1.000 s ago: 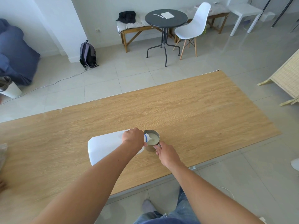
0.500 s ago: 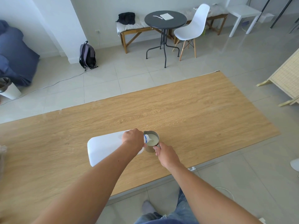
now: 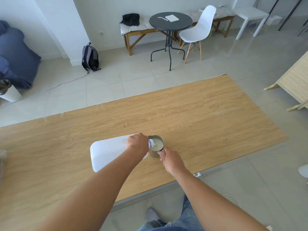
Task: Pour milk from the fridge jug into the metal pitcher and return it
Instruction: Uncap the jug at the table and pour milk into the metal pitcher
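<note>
1. The right hand (image 3: 171, 160) pinches the pitcher (image 3: 155, 146) by its handle, I judge to keep it from sliding on the table (image 3: 208, 120).
2. The left hand (image 3: 137, 144) is wrapped around the jug (image 3: 108, 150) near its neck, tipping it almost flat so the spout sits over the rim.
3. Milk (image 3: 157, 144) shows high in the pitcher; pouring looks nearly done.
4. Beyond, a chair (image 3: 199, 28) stands clear.

Tabletop (image 3: 208, 117) bare beyond pitcher (image 3: 156, 145)

Bright daylight, floor (image 3: 241, 64) glare, wide-angle edge distortion
</note>
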Demonstrator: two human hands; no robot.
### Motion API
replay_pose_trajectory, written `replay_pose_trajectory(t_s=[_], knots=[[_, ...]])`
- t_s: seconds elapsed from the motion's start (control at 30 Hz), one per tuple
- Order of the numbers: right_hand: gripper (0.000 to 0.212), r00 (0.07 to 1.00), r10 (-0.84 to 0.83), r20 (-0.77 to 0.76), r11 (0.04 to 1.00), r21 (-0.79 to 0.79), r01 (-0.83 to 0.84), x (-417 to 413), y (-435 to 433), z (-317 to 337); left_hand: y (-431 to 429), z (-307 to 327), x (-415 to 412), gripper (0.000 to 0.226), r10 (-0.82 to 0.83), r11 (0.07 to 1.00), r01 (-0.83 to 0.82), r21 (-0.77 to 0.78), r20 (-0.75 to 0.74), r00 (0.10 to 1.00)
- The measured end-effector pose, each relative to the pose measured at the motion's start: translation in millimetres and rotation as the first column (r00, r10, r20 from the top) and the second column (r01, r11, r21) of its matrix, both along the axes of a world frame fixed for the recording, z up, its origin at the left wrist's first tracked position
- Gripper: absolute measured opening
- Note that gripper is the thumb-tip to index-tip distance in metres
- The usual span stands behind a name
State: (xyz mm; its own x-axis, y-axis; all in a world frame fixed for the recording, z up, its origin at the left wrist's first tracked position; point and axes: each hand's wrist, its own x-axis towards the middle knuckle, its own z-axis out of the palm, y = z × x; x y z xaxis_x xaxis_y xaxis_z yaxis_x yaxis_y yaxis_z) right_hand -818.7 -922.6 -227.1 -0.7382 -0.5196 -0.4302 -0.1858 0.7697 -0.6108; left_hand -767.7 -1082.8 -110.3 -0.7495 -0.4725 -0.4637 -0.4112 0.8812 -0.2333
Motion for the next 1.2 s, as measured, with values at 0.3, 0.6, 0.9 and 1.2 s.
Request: replay_pose_trajectory(t_s=[0.3, 0.6, 0.9, 1.2], knots=[[0.031, 1.0, -0.006, 0.005, 1.0, 0.001, 0.006, 1, 0, 1, -5, -8, 4, 0.061, 0.053, 0.997, -0.05, 0.066, -0.032, 0.998], [0.027, 0.999, -0.028, 0.032, 1.0, 0.002, 0.028, 2, -3, 0, -28, -28, 41, 0.051, 0.215, 0.932, -0.143, 0.334, -0.191, 0.958], [0.026, 0.964, -0.107, 0.246, 0.993, -0.025, 0.116, 9, -18, 2, -40, -32, 84, 0.049, 0.43, 0.83, -0.131, 0.543, -0.472, 0.77], [0.047, 0.997, 0.04, 0.066, 0.999, 0.02, -0.041, 14, -12, 7, -41, -19, 97, 0.062, 0.677, 0.675, -0.121, 0.728, -0.546, 0.494]])
